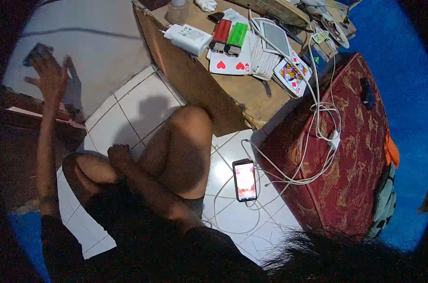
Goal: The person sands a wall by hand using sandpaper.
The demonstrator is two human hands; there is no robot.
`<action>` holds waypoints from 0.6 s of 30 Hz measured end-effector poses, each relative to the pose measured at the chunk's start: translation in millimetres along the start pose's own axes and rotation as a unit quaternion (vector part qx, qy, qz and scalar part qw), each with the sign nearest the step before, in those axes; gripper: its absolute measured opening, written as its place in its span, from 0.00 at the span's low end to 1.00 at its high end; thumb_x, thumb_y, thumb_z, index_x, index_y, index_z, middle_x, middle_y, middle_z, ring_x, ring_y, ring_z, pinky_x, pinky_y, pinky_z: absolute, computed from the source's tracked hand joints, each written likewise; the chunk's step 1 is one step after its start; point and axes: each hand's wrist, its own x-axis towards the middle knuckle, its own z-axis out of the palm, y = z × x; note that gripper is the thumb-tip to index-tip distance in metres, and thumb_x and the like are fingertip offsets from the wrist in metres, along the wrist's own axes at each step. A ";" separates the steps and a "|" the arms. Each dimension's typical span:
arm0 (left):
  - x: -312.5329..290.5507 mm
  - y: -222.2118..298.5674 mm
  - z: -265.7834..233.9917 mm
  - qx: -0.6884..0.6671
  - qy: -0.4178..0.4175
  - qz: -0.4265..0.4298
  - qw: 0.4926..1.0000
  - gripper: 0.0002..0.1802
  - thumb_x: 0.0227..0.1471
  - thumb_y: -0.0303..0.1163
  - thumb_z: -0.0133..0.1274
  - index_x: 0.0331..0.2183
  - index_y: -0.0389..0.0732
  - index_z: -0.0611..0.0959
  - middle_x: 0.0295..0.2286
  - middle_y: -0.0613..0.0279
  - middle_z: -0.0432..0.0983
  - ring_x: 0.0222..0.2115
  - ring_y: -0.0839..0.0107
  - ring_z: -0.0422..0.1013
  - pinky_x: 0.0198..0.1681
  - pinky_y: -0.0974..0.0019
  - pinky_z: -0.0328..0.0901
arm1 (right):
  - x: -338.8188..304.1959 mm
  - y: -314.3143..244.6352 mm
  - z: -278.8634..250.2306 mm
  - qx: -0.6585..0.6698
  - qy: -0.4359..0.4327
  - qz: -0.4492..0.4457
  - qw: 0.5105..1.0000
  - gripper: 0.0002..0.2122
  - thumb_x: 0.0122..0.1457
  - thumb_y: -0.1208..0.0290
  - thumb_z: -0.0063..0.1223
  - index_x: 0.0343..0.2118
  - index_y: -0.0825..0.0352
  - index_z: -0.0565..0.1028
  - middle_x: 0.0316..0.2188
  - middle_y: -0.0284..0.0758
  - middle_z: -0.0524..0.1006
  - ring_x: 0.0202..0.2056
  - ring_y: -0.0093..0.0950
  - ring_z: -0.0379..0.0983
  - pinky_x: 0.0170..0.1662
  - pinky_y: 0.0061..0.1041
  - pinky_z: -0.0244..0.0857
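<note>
My left hand reaches up to the pale wall at the far left, with its fingers spread. Its fingertips lie over a small dark, flat object on the wall, whose kind I cannot make out. My right hand is closed in a fist beside my bent knee, and whatever may be inside it is hidden. On the white tiles to the right, a lit phone lies face up, apart from both hands, with a cable at its lower end.
A worn cardboard-like surface holds a white charger, red and green lighters and playing cards. White cables trail across a dark red patterned cushion. Something black lies on the cushion.
</note>
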 end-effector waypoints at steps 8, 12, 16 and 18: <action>48.3 21.5 -1.9 -0.010 0.010 0.001 1.000 0.51 0.63 0.66 0.43 0.72 0.44 0.50 0.71 0.46 0.44 0.70 0.40 0.44 0.53 0.05 0.41 | 1.6 26.8 2.8 0.006 0.043 -0.011 0.999 0.07 0.55 0.69 0.58 0.33 0.65 0.83 0.33 0.40 0.81 0.39 0.40 0.81 0.42 0.48 0.69; 81.7 -2.3 -21.2 0.182 -0.056 -0.085 0.978 0.50 0.63 0.67 0.42 0.71 0.41 0.54 0.69 0.44 0.50 0.70 0.41 0.46 0.52 0.04 0.40 | -4.4 -4.5 1.8 0.013 0.043 -0.018 0.999 0.08 0.56 0.69 0.56 0.34 0.66 0.82 0.34 0.41 0.81 0.37 0.40 0.80 0.41 0.49 0.68; 75.1 48.4 -15.4 -0.033 0.082 -0.043 0.995 0.51 0.63 0.68 0.41 0.70 0.37 0.56 0.68 0.40 0.51 0.69 0.41 0.48 0.52 0.04 0.39 | 10.8 -10.3 7.6 -0.511 -0.108 0.197 0.830 0.09 0.58 0.68 0.53 0.36 0.67 0.81 0.36 0.43 0.80 0.37 0.41 0.79 0.42 0.49 0.68; 50.2 24.0 -13.8 -0.025 0.064 -0.027 0.997 0.51 0.63 0.68 0.40 0.70 0.38 0.55 0.69 0.40 0.50 0.70 0.42 0.47 0.52 0.04 0.38 | -1.6 11.3 22.8 -0.029 0.121 -0.024 0.992 0.10 0.58 0.67 0.52 0.36 0.67 0.81 0.36 0.44 0.80 0.39 0.42 0.79 0.41 0.49 0.68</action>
